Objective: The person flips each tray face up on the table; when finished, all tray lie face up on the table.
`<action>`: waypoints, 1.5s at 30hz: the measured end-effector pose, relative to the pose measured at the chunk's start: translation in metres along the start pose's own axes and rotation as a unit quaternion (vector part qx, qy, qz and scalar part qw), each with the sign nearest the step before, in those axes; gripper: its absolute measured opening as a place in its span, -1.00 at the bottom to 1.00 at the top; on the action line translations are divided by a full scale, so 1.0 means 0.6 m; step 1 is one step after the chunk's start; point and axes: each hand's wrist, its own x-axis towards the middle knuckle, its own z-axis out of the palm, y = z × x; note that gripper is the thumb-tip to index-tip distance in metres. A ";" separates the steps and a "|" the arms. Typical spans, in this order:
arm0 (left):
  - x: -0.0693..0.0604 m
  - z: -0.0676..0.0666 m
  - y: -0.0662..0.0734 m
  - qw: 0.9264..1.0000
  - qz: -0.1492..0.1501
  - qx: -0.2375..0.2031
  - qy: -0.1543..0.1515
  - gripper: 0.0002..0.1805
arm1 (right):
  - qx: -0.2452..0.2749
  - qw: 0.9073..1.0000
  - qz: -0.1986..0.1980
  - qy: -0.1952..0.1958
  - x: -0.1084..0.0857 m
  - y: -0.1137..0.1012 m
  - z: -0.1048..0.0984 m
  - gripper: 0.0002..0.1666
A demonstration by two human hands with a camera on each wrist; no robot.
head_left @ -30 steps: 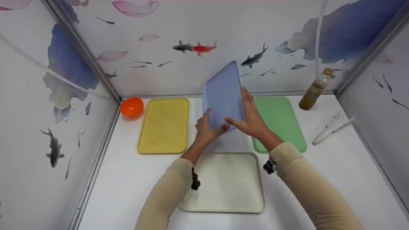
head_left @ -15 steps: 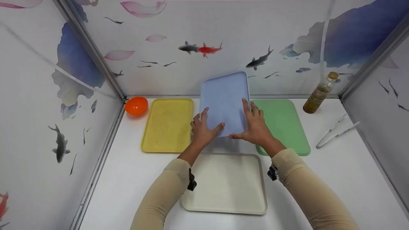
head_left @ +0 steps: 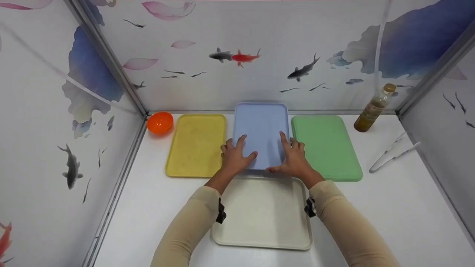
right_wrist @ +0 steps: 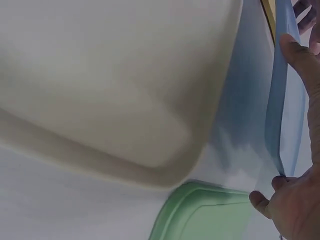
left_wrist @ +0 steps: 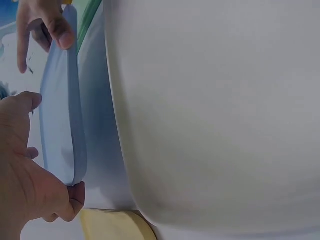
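Between a yellow tray [head_left: 196,144] and a green tray [head_left: 326,148], a light blue tray [head_left: 261,129] is held by both hands. In the head view my left hand [head_left: 234,157] grips its left side near the front corner. My right hand [head_left: 293,157] holds the right side, its thumb at the front rim. Both wrist views show the blue tray [left_wrist: 59,115] with its near edge raised off the table. Fingertips of the left hand [left_wrist: 35,180] curl under the tray's edge. Those of the right hand [right_wrist: 297,200] reach beneath its corner.
Just in front lies a large cream tray [head_left: 263,218], under the forearms. An orange bowl [head_left: 160,123] stands at the back left. At the back right are an oil bottle [head_left: 373,109] and metal tongs [head_left: 393,155]. Walls close the back and both sides.
The blue tray has come down from a steep tilt to nearly flat between the yellow and green trays. Both hands have lowered with it, and the head view has shifted slightly.
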 end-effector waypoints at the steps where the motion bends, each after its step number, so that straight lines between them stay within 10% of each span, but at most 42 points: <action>1: 0.000 0.000 -0.001 1.000 -0.001 0.002 -0.002 -0.14 | 0.003 1.000 0.000 -0.003 0.001 0.002 0.005 0.81; 19: 0.008 0.011 -0.010 0.988 -0.004 0.137 -0.066 -0.31 | -0.017 0.998 0.021 -0.062 0.015 0.002 0.029 0.61; 31: -0.003 0.025 -0.004 0.947 0.025 0.310 -0.086 -0.29 | -0.105 0.983 0.039 -0.148 0.023 -0.035 0.020 0.24; 45: -0.011 0.036 -0.005 0.948 0.024 0.307 -0.077 -0.29 | -0.149 0.971 0.043 -0.184 0.024 -0.035 0.024 0.15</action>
